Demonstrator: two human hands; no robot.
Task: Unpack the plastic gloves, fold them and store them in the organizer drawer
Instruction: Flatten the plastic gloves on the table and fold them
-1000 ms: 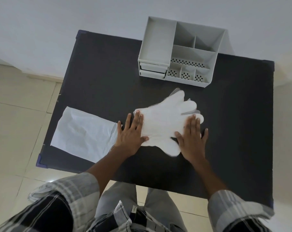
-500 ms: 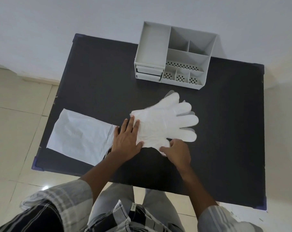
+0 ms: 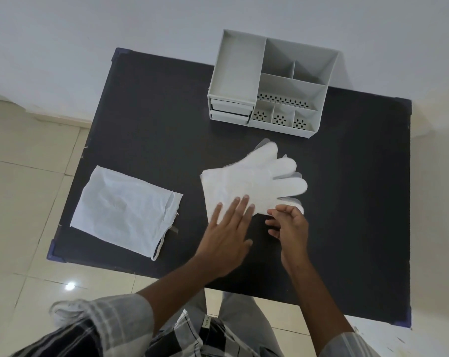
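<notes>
Under my fingertips: the gloves [image 3: 254, 180], a flat white stack on the dark table [image 3: 146, 124], cuff end toward my left, finger ends splayed to my right and away.
Left hand [image 3: 227, 234]: spread wide and flat, holding nothing, fingertips resting on the near cuff part of the gloves to pin them.
Right hand [image 3: 290, 226]: curled narrow, thumb and forefinger pinching at the near edge of the gloves, at the thumb flap by my reckoning; whether film is really between the fingers I cannot tell.
Wrapper [image 3: 123, 211]: the emptied bag lies well off beyond my left hand, near the table's left edge, so unpacking looks done.
Organizer [image 3: 269, 86]: past both hands at the far side of the table, well apart from the gloves; its drawers [image 3: 230, 110] sit at its left front and look shut.
Step in hand: starting the fold, as I judge it.
How to do it well: keep my left palm pressing so the slippery layers stay stacked; lift the pinched edge low and lay it over the palm area, not pull it toward me.
Watch for: thin film springing open or layers sliding apart; a few grey finger ends already peek out from under the top glove.
After each fold: smooth with a flat hand to push air out.
Aim: a packet narrow enough for a drawer.
</notes>
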